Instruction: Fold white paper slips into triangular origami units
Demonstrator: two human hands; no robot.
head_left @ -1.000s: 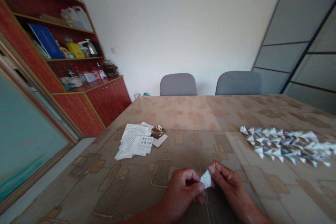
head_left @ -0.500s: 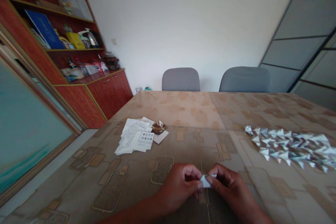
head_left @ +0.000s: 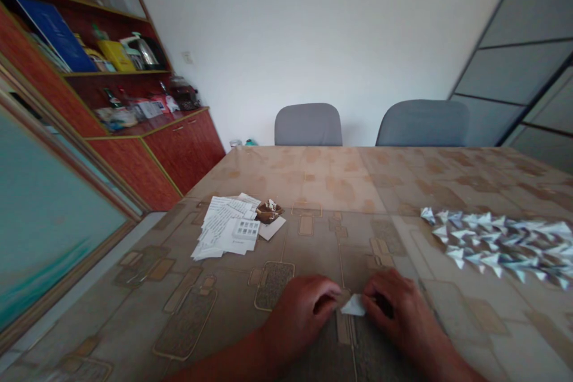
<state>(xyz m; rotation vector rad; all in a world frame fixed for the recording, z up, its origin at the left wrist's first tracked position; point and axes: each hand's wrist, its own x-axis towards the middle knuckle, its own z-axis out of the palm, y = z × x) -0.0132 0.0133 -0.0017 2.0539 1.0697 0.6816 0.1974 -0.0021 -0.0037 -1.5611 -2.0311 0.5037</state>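
Note:
A small white folded paper triangle [head_left: 353, 305] is between my two hands, low over the table. Its right end is pinched by my right hand [head_left: 397, 310], thumb and fingers closed. My left hand [head_left: 307, 307] is curled into a pinch at the paper's left tip; its fingertips are somewhat blurred. Off to the right lie rows of many similar folded paper pieces [head_left: 496, 245], their points sticking up. To the left is a loose pile of printed paper slips [head_left: 228, 227], with a brown crumpled-looking piece [head_left: 269, 212] at its right side.
A patterned brown cloth covers the table [head_left: 304, 176]. Two grey chairs [head_left: 308, 125] stand at its far side, against a white wall. A red-brown cabinet [head_left: 179, 152] with bottles, a kettle and boxes is at the left. Grey panels [head_left: 496, 74] rise at the right.
My hands have moved slightly apart, and more of the white folded paper shows between them. The whole view has shifted a little, with the table appearing higher.

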